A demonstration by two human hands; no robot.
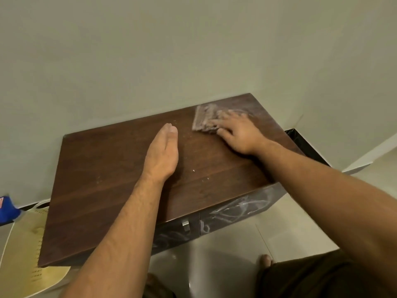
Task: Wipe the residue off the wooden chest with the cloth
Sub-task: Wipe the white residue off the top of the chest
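The dark wooden chest [103, 181] stands against the wall, its flat top facing me. White powdery residue [253, 108] covers its far right corner, and small specks [194, 170] lie near the middle. My right hand [238, 132] presses flat on a greyish-brown cloth [204, 120] at the far right of the top, fingers spread over it. My left hand [163, 151] rests on its edge in the middle of the top, fingers straight and together, holding nothing.
The wall [150, 61] runs right behind the chest. A cream bag [23, 244] and a blue object [6, 209] lie on the floor at the left. The chest's marbled front [236, 209] has a small metal handle [185, 224]. Pale tiled floor [290, 229] lies at the right.
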